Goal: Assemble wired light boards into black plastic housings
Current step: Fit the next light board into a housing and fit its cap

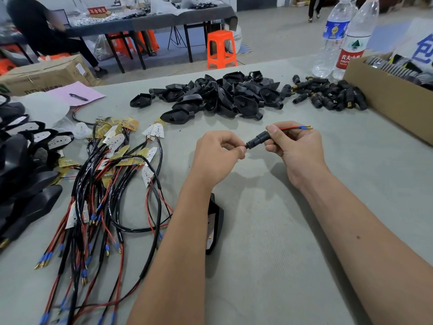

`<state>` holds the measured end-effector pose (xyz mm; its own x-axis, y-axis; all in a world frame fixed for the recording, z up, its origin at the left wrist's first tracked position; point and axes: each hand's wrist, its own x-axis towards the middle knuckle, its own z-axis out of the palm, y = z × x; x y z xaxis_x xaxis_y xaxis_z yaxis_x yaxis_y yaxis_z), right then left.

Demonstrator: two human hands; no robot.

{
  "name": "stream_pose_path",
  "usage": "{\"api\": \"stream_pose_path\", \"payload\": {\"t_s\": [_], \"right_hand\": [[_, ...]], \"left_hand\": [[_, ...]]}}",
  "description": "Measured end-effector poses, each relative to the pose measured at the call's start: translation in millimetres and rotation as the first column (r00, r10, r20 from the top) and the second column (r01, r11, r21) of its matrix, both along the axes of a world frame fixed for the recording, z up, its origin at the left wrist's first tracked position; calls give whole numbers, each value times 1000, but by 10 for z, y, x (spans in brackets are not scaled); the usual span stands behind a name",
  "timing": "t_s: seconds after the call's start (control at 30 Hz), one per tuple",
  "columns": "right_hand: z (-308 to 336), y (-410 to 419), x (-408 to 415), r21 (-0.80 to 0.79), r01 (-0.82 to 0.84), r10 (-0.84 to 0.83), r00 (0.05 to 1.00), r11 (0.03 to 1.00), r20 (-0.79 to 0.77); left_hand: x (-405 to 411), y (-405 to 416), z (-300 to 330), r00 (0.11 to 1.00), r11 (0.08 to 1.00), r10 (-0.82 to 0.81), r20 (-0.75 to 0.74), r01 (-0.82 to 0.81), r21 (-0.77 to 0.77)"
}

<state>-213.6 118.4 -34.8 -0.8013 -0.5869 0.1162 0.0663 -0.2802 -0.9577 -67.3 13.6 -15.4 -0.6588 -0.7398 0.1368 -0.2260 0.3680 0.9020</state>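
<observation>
Both hands, left hand (218,152) and right hand (293,146), apparently pinch one black connector (259,140).

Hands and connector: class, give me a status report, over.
Both hands pinching the black connector. Red and black wires poke out past the right hand. Housing waits under the left forearm. Nothing blocking.

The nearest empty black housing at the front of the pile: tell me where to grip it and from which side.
Grip the nearest empty housing by its narrow stem end, on its right, coming from above and the near side. The stem sticks out clear of the pile, while the wide shell lies open side up and is too broad to pinch. Both hands are busy now.
</observation>
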Motion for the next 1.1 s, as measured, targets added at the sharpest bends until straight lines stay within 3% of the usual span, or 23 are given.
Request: {"api": "stream_pose_path", "payload": {"t_s": [0.23, 0.53, 0.83, 1.1], "right_hand": [[34, 13, 22, 24, -3, 4, 1000, 1000, -25], [-6, -5, 16, 14, 55, -55, 998, 998, 4], [-4, -13, -3, 5, 70, -70, 996, 998, 50], [-22, -50, -19, 8, 155, -155, 986, 988, 63]], "left_hand": [[0, -2, -9, 999, 999, 42, -10, -42, 16], [36, -14, 10, 997, 952, -46, -60, 62, 299], [51, -25, 4, 982, 930, 36, -188, 35, 366], [114, -30, 72, 994, 880, -85, -66, 106, 463]]}}
